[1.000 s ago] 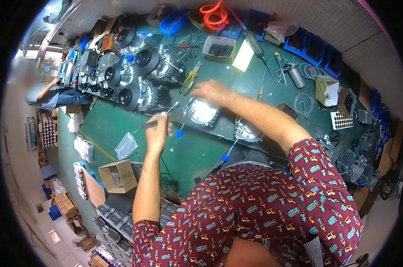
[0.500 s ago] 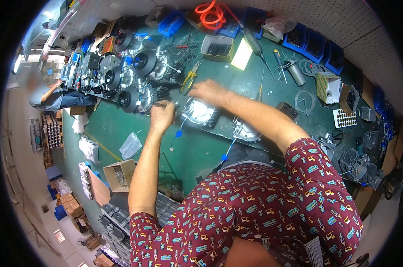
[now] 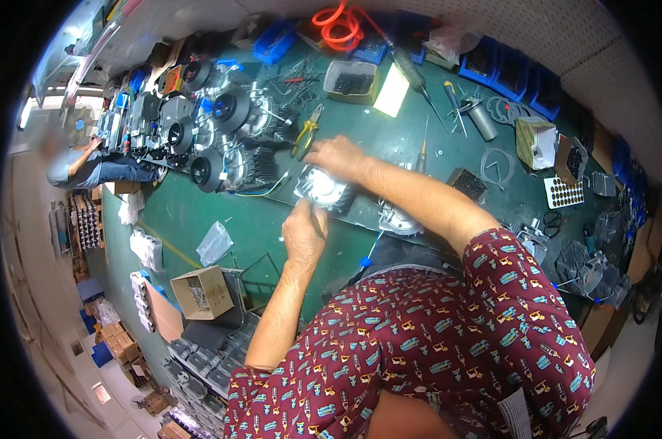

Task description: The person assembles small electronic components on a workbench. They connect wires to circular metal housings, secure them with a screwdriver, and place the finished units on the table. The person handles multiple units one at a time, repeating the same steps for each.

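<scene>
A round silver metal housing (image 3: 322,188) lies at the near edge of the green bench under both hands. My right hand (image 3: 336,156) rests over its far side with fingers curled against it. At the near side is my left hand (image 3: 304,228), closed with the thumb and fingers together; what it pinches is hidden. Yellow-handled pliers (image 3: 307,134) lie just beyond my right fingers. A second silver housing (image 3: 399,218) sits to the right, with a blue connector (image 3: 366,261) hanging from its cable.
Several assembled motors with black round covers (image 3: 231,110) crowd the bench on the left. A box of dark screws (image 3: 351,79), a power screwdriver (image 3: 411,71), a slim screwdriver (image 3: 422,158) and blue bins (image 3: 510,75) lie farther back. Another person (image 3: 79,161) sits at far left.
My left hand has moved right, from beside the assembled motors to the near side of the housing. The blue connector that hung from this housing is now out of sight. My right hand stays there.
</scene>
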Motion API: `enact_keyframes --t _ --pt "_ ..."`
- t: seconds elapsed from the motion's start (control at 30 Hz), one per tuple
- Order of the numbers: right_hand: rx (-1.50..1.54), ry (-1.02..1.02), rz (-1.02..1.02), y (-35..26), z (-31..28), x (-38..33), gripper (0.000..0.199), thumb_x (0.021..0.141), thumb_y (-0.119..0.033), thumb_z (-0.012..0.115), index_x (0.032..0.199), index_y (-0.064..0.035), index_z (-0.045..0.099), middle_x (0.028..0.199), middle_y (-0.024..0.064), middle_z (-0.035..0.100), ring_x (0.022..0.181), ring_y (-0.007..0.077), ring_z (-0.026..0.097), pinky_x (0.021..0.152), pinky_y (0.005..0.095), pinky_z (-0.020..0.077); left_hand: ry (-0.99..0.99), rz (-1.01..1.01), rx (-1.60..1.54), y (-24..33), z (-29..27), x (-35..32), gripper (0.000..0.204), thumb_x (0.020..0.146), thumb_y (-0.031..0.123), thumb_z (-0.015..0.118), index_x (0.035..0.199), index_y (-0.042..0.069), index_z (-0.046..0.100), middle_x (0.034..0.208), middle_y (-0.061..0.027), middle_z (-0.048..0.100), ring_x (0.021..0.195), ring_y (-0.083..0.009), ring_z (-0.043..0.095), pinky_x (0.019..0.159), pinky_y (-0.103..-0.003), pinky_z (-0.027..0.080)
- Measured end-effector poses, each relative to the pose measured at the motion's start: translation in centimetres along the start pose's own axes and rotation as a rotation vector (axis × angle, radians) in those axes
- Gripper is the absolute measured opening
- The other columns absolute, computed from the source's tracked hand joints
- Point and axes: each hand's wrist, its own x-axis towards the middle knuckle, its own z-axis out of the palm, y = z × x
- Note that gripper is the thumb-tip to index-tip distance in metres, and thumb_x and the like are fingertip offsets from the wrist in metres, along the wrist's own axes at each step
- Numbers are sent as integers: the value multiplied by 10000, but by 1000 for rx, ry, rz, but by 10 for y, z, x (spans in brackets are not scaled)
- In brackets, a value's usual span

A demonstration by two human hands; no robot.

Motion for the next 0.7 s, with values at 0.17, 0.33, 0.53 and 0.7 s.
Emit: enact_keyframes --t 0.17,0.33,0.53,0.7 --pt "27 -36 3 -1 -6 3 258 933 -194 589 1166 -178 699 1117 92 668 1111 256 660 931 506 440 140 21 -134 -16 -14 -8 132 917 100 620 924 -30 640 667 -156 631 567 -233 633 560 -370 488" --pt "-31 -44 -43 3 -7 4 269 932 -195 592 1182 -165 687 1057 81 666 1036 255 657 962 482 414 -94 -517 -486 -33 -40 19 203 951 139 591 945 -39 690 725 -58 660 624 -123 621 563 -269 541" --pt "6 -29 -48 2 -6 3 261 950 -208 572 1174 -163 697 1072 90 672 1085 258 666 953 457 437 -228 -501 -461 -53 -51 60 226 928 160 601 821 -25 674 647 -32 608 535 -106 558 500 -271 493" --pt "3 -37 -57 1 -6 4 268 951 -220 574 1185 -162 691 1083 94 670 1095 258 662 945 458 450 -345 -542 -510 -65 -55 88 174 912 156 624 812 21 666 668 -23 612 522 -98 535 468 -254 473"
